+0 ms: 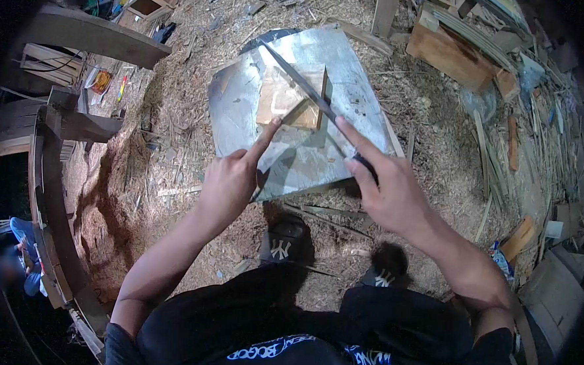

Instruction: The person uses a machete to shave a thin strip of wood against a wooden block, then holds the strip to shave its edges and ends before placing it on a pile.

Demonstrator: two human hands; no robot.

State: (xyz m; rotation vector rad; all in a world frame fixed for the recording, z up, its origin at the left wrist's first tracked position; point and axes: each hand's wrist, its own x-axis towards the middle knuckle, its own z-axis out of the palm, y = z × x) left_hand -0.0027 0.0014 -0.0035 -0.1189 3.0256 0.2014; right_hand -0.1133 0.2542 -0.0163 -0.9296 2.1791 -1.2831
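A square wooden block (283, 93) lies on a grey metal sheet (357, 73). My right hand (388, 181) is wrapped round the dark handle of a long blade (297, 78), its index finger stretched along the blade. The blade slants up and to the left across the block. With its index finger extended, my left hand (234, 179) points at the block's lower edge, the fingertip at or very near the wood; the other fingers are curled in, and nothing shows in them.
Wood shavings cover the ground. A wooden beam (95, 35) juts in at the upper left. Planks (444, 53) are stacked at the upper right, with thin sticks along the right side. Another person (27, 251) is at the far left. Two shoes (284, 240) stand below the sheet.
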